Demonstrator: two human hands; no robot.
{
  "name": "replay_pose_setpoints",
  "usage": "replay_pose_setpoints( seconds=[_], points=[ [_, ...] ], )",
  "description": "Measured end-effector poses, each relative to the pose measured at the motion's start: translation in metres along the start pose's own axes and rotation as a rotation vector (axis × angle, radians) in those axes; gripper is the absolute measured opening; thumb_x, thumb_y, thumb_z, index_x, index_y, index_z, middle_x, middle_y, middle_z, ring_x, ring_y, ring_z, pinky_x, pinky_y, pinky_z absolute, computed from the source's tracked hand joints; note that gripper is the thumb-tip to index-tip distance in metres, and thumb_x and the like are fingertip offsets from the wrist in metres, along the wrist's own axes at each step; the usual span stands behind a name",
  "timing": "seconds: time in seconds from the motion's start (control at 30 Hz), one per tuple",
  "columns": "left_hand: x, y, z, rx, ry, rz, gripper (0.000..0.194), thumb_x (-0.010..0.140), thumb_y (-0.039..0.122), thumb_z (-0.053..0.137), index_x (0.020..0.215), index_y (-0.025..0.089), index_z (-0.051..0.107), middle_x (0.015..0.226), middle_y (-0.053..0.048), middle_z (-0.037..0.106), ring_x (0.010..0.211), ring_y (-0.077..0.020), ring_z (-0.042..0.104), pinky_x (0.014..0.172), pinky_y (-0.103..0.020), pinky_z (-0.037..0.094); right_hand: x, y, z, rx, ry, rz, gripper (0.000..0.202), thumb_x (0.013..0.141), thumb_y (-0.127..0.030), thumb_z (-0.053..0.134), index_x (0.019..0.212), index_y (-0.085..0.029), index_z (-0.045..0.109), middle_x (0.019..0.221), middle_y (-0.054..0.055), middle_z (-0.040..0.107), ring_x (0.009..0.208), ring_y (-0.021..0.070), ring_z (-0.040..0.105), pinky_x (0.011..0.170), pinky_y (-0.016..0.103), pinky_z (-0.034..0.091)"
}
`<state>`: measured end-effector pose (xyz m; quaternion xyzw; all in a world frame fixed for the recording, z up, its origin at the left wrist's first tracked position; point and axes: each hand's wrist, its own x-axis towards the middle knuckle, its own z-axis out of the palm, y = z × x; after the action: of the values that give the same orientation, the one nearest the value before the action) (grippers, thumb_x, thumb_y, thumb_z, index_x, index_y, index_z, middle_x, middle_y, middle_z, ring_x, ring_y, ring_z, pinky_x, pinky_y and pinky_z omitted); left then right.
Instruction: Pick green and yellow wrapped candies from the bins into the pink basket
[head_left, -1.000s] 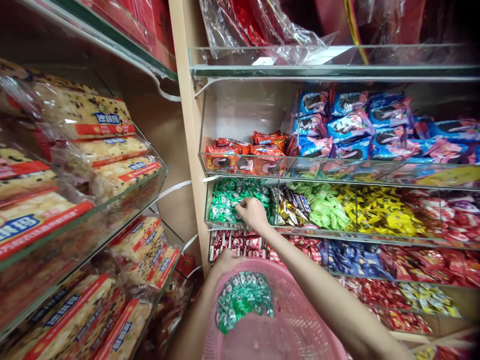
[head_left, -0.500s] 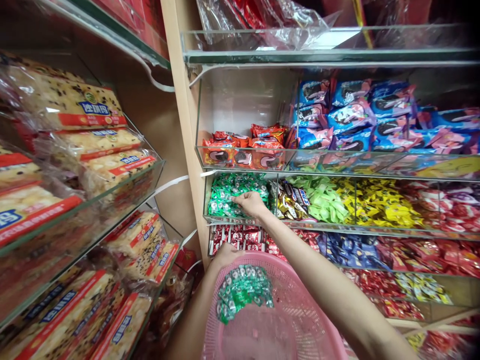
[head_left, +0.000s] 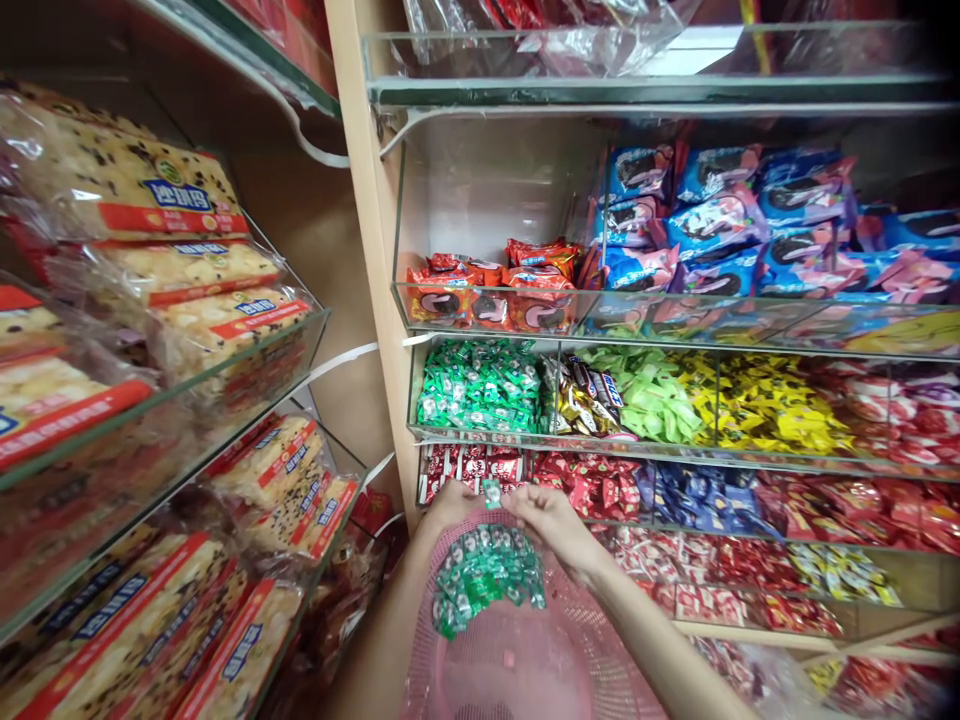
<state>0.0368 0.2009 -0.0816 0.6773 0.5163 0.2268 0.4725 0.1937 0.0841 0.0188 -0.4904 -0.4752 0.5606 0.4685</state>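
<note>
My left hand (head_left: 452,508) is closed on the far rim of a pink plastic basket (head_left: 600,640); its fingertips are partly hidden. A single green-wrapped candy (head_left: 491,493) is just above that rim, between the fingers of both hands. My right hand (head_left: 553,525) pinches the candy from the right side. Inside the basket, a cluster of green-wrapped candies (head_left: 491,570) rests against the far wall. A matching heap of green candies (head_left: 480,390) fills the left compartment of the shelf ahead.
Chocolate bars (head_left: 589,395), pale green candies (head_left: 652,395) and yellow candies (head_left: 765,405) lie in neighbouring compartments. Clear upright shelf fronts edge each tier. Blue cookie packs (head_left: 720,215) are stacked above. Large wrapped pastries (head_left: 172,195) crowd the left shelves, beside a wooden post (head_left: 367,230).
My right hand has come down from the green candy compartment to the basket's far rim, bringing one green candy. My left hand has stayed at the rim.
</note>
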Motion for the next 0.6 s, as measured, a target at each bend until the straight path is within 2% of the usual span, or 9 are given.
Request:
replay_pose_setpoints(
  seconds=[0.1,0.2,0.4,0.6],
  points=[
    [0.003,-0.004,0.0,0.135,0.002,0.051,0.048,0.063,0.058,0.058,0.045,0.018,0.037,0.046,0.006,0.025,0.048,-0.007,0.022,0.051,-0.026,0.014,0.0,0.049,-0.018,-0.023,0.077,0.104,0.047,0.064,-0.058,0.067,0.053,-0.019,0.044,0.04,-0.01,0.034,0.035,0.0029,0.02,0.037,0.02,0.012],
    [0.004,-0.004,-0.001,0.174,0.011,0.052,0.049,0.063,0.058,0.057,0.045,0.018,0.035,0.046,0.006,0.022,0.047,-0.0068,0.021,0.05,-0.026,0.013,0.002,0.078,-0.028,-0.082,0.128,0.179,0.048,0.061,-0.059,0.067,0.048,-0.02,0.042,0.036,-0.009,0.033,0.033,0.0036,0.021,0.036,0.021,0.011],
    [0.001,0.001,-0.001,0.163,-0.016,0.033,0.046,0.062,0.056,0.057,0.045,0.019,0.035,0.046,0.007,0.022,0.048,-0.007,0.021,0.051,-0.025,0.013,0.004,0.099,-0.032,-0.078,0.156,0.253,0.046,0.06,-0.058,0.066,0.049,-0.021,0.043,0.036,-0.008,0.036,0.031,0.0047,0.025,0.034,0.021,0.016],
    [0.001,0.002,-0.001,0.202,0.018,0.042,0.046,0.063,0.054,0.057,0.044,0.018,0.035,0.045,0.006,0.022,0.049,-0.0074,0.021,0.051,-0.026,0.012,0.008,0.114,-0.03,-0.079,0.178,0.223,0.046,0.06,-0.06,0.064,0.049,-0.021,0.044,0.034,-0.007,0.035,0.031,0.0051,0.025,0.034,0.021,0.015]
  ],
)
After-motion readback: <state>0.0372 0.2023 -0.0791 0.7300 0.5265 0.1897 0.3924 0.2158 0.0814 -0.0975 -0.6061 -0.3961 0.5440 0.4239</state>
